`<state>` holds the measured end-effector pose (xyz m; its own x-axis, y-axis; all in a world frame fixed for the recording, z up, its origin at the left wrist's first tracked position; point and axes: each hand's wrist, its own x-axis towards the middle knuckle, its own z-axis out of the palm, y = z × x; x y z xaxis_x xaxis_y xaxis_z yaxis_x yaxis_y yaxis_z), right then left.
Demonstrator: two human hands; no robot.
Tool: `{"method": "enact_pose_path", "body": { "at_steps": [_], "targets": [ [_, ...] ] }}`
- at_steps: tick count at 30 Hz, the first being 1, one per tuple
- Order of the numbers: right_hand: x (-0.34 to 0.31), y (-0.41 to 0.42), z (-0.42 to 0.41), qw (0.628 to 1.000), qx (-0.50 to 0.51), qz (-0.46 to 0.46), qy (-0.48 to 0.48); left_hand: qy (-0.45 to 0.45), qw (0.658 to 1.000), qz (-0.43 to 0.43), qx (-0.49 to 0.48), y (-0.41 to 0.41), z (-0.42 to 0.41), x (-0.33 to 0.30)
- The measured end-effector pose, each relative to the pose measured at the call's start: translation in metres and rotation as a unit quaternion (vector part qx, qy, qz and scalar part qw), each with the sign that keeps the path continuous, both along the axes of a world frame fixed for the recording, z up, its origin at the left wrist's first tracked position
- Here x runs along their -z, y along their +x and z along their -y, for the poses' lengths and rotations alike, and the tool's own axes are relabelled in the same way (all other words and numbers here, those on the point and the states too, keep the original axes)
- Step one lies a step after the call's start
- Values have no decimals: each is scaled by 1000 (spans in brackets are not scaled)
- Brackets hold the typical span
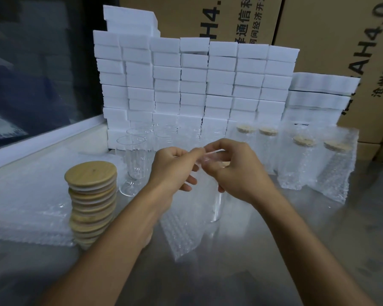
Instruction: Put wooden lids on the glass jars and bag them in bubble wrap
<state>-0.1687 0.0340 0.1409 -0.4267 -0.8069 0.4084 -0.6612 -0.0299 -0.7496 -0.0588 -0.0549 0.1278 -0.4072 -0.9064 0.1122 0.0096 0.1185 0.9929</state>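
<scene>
On the tabletop (274,250) at frame centre, the bubble-wrap bag (186,228) hangs pinched at its mouth between left hand (175,171) and right hand (234,171), beside a jar (217,206); spread the mouth wide before bagging it.

My worktop (241,272) is a smooth grey surface. On it at my left stands a stack of wooden lids (91,202) on a flat pile of bubble wrap bags (27,217). Behind them stand empty glass jars (132,164). At the right stand four bagged jars (296,160) with lids. White foam blocks (192,85) are stacked along the back.
</scene>
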Motion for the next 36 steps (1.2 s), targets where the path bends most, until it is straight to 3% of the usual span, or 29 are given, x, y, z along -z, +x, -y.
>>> {"method": "enact_pose_path", "body": {
  "at_steps": [9,13,16,21,26,31,36],
  "targets": [
    [-1,10,-1,999,-31,16,-1,21,999,-25,23,16,6,-9],
    [1,9,3,996,-6,84,-40,-67,996,15,50,18,7,-11],
    [4,6,6,994,14,86,-58,-117,991,38,60,19,2,-14],
    [8,-6,9,991,66,82,-81,-145,987,31,-69,25,12,-16],
    [17,-15,12,975,103,106,-167,-174,966,46,-187,36,23,-17],
    [36,-24,16,987,48,125,-84,-250,939,108,-210,35,24,-13],
    [71,-35,24,986,-33,161,5,-267,926,174,-202,26,22,-2]
  ]
}}
